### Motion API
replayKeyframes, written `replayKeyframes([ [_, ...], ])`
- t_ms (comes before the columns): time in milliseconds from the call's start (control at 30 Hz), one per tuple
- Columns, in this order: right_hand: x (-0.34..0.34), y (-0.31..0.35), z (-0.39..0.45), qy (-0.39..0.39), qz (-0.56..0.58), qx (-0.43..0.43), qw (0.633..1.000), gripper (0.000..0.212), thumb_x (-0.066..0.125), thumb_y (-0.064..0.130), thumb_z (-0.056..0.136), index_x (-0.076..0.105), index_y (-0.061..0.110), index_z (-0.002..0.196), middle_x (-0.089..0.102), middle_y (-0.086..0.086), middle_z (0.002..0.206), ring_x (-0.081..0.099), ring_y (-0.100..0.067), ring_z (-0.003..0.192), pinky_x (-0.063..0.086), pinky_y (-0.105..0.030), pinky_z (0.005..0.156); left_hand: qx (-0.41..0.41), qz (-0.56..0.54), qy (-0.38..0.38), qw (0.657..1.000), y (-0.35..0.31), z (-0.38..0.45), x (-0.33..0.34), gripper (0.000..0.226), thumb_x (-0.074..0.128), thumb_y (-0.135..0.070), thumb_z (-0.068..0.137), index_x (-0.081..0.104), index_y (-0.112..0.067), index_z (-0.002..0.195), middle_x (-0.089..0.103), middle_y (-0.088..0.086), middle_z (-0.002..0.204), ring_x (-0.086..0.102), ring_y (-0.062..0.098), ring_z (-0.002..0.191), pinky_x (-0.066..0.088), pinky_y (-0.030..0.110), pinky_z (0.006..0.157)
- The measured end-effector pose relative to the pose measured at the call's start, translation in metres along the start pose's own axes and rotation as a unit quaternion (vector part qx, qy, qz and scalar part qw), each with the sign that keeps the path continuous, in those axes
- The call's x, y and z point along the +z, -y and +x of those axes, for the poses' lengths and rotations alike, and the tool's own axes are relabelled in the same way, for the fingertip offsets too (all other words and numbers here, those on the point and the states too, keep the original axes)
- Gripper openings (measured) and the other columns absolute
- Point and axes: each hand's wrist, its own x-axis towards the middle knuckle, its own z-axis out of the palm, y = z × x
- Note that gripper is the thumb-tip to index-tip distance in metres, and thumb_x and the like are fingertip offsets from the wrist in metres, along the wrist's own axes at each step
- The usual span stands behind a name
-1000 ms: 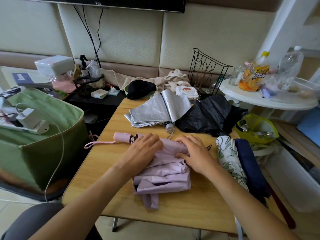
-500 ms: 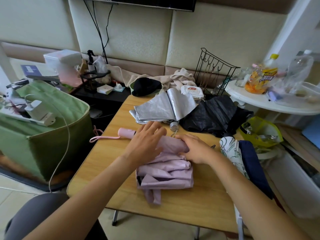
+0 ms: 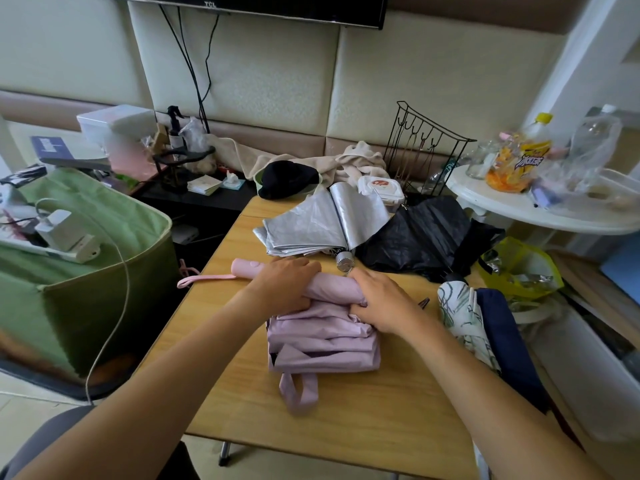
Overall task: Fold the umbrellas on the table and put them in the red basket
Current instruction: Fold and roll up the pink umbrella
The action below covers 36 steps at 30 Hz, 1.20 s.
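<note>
Presently: pale lilac fabric folding umbrella (image 3: 325, 327), mid wooden worktop (image 3: 346, 427); left hand (image 3: 285, 284) and right hand (image 3: 379, 301), grips clamped on its rolled canopy, tightening pleats.

Both hands are resting on the pink umbrella (image 3: 322, 330) lying mid-surface (image 3: 381, 417): the left hand (image 3: 285, 284) is curling over the rolled part near its handle, and the right hand (image 3: 379, 301) is pressing the roll's other end, thumb tucked against the folds. A silver umbrella (image 3: 322, 223) and a black umbrella (image 3: 422, 237) are lying toward the far edge, a patterned umbrella (image 3: 460, 317) and a navy umbrella (image 3: 502, 337) along the right edge.
</note>
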Motion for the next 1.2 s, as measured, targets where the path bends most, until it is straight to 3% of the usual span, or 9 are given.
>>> replayKeyframes([
  [200,-0.003,-0.003,0.004,0.036,-0.013,-0.022,0.999,0.043,0.063,0.023,0.092,0.046,0.012,0.131,0.051,-0.01,0.13,0.047,-0.027,0.122,0.044,-0.042,0.096,0.038,0.033,-0.014,0.999,0.006,-0.003,0.009,0.049,0.059,-0.034,0.091,0.048,-0.014,0.135,0.055,0.004,0.131,0.053,0.027,0.124,0.039,0.041,0.097],
  [400,0.001,-0.004,0.004,0.044,-0.035,-0.039,0.998,0.039,0.059,0.018,0.096,0.044,0.009,0.13,0.049,-0.011,0.13,0.042,-0.028,0.127,0.041,-0.042,0.103,0.021,-0.163,0.143,0.976,0.022,0.001,-0.007,0.088,0.035,-0.076,0.075,0.043,-0.025,0.146,0.048,-0.002,0.135,0.043,0.021,0.13,0.032,0.044,0.11],
  [500,0.006,-0.005,0.001,0.026,-0.052,-0.051,0.997,0.041,0.059,0.019,0.096,0.043,0.01,0.133,0.047,-0.008,0.129,0.041,-0.027,0.126,0.039,-0.039,0.104,0.027,-0.173,0.15,0.973,0.026,0.002,-0.008,0.062,0.055,-0.049,0.097,0.038,-0.027,0.153,0.045,-0.002,0.145,0.043,0.019,0.135,0.034,0.039,0.112],
  [567,0.007,-0.006,-0.001,0.02,-0.057,-0.061,0.996,0.045,0.058,0.02,0.097,0.041,0.011,0.138,0.045,-0.007,0.132,0.039,-0.026,0.129,0.037,-0.038,0.107,0.035,-0.176,0.14,0.974,0.027,0.001,-0.007,0.058,0.058,-0.035,0.1,0.037,-0.026,0.154,0.045,0.0,0.146,0.042,0.02,0.135,0.035,0.039,0.112],
  [733,-0.012,-0.008,0.003,0.13,0.082,-0.001,0.988,0.054,0.05,0.045,0.104,0.037,0.027,0.153,0.039,0.002,0.147,0.029,-0.014,0.144,0.028,-0.038,0.118,0.052,-0.154,0.101,0.982,0.025,-0.001,0.003,0.056,0.058,-0.029,0.101,0.038,-0.022,0.153,0.043,0.004,0.142,0.038,0.023,0.135,0.027,0.036,0.109],
  [833,-0.018,-0.006,0.008,0.101,0.162,0.039,0.981,0.042,0.044,0.059,0.104,0.06,0.029,0.129,0.056,0.004,0.132,0.05,-0.013,0.128,0.039,-0.034,0.106,0.057,-0.133,0.081,0.986,0.022,-0.005,0.01,0.053,0.054,-0.03,0.103,0.036,-0.022,0.152,0.041,0.004,0.143,0.035,0.024,0.136,0.024,0.039,0.11],
  [933,-0.009,0.0,0.012,0.041,0.076,0.014,0.996,0.043,0.054,0.07,0.091,0.057,0.03,0.104,0.056,0.009,0.111,0.055,-0.012,0.103,0.045,-0.033,0.087,0.062,-0.121,0.049,0.989,0.021,-0.01,0.016,0.054,0.053,-0.029,0.103,0.035,-0.022,0.153,0.04,0.005,0.144,0.036,0.027,0.135,0.026,0.044,0.115],
  [1100,-0.001,0.005,0.021,0.029,0.077,-0.009,0.997,0.042,0.062,0.061,0.093,0.05,0.021,0.091,0.053,0.002,0.098,0.053,-0.019,0.094,0.046,-0.039,0.083,0.05,-0.125,0.021,0.991,0.018,-0.018,0.018,0.06,0.05,-0.03,0.102,0.032,-0.019,0.158,0.038,0.006,0.15,0.033,0.028,0.139,0.025,0.048,0.119],
  [1200,-0.005,0.005,0.021,0.046,0.111,-0.017,0.993,0.037,0.066,0.057,0.093,0.05,0.023,0.093,0.05,0.004,0.096,0.052,-0.017,0.093,0.04,-0.034,0.075,0.059,-0.143,-0.102,0.983,0.004,-0.029,0.011,0.054,0.053,-0.022,0.088,0.051,-0.015,0.142,0.043,0.006,0.14,0.038,0.028,0.129,0.037,0.047,0.111],
])
